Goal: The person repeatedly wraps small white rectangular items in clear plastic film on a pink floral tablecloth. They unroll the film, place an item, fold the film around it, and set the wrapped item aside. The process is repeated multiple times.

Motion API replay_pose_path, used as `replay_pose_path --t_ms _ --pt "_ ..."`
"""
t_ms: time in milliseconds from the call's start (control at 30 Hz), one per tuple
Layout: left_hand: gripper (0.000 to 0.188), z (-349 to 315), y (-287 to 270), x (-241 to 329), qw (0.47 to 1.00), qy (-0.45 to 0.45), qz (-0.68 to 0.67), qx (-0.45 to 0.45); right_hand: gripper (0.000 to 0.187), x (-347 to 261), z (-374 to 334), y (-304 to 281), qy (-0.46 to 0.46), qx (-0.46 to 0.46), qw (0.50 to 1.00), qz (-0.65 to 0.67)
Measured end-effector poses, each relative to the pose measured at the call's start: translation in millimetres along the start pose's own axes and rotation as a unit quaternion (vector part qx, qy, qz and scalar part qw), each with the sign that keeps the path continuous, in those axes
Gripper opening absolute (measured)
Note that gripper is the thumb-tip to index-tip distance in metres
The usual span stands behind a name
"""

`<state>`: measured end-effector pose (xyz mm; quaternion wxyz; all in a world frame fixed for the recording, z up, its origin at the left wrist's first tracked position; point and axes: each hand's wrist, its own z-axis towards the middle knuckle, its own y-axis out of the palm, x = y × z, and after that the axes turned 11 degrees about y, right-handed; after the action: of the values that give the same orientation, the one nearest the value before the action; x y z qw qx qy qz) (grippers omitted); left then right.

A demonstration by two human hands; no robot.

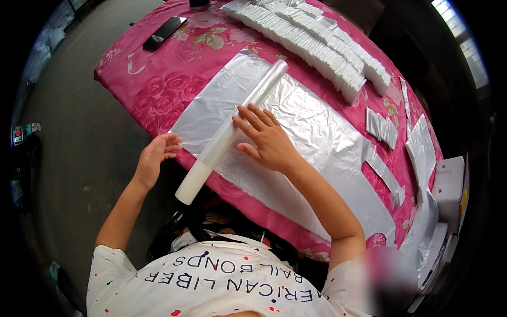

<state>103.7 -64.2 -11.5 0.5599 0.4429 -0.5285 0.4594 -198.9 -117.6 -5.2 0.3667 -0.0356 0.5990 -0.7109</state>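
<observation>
A long roll of translucent plastic film [208, 150] lies slantwise across a shiny whitish plastic sheet [311, 137], its near end jutting past the table edge. Resting flat on the middle of the roll is my right hand [266, 137], fingers spread, gripping nothing. My left hand [154, 158] is beside the sheet's left corner at the table edge. Its fingers are stretched out, the tips at or close to that corner; whether they touch it I cannot tell. The sheet looks wrinkled and runs on to the right under my right forearm.
A pink flowered cloth covers the table [163, 103]. Rows of folded white plastic pieces [306, 42] stand along the far side, with a smaller stack [381, 128] to the right. A black phone [165, 33] lies far left. Plastic strips [388, 174] and a white box [449, 182] are at right.
</observation>
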Motion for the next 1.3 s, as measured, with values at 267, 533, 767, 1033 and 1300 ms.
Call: replay_pose_path --t_ms 267,533,767,1033,1300 --pt "0.072 -12.5 44.0 21.7 0.828 0.005 0.559 -0.029 0.052 -41.1 91.9 68.3 0.097 0.050 0.994 0.010" --pt "0.070 -18.7 67.5 37.4 0.966 -0.157 -0.141 -0.151 0.071 -66.3 68.4 23.4 0.322 0.160 0.636 0.682" --pt "0.061 -2.6 126.6 47.7 0.927 -0.196 -0.159 -0.277 0.061 -35.1 -1.1 -53.1 0.312 0.184 0.546 0.755" --pt "0.054 -1.1 188.0 14.1 0.966 0.053 0.051 -0.246 0.043 -35.3 -68.1 -50.0 0.386 0.336 0.600 0.615" --pt "0.053 -6.2 192.0 12.2 0.896 -0.234 -0.079 -0.368 0.058 16.2 -109.0 -56.8 0.407 0.310 0.510 0.691"
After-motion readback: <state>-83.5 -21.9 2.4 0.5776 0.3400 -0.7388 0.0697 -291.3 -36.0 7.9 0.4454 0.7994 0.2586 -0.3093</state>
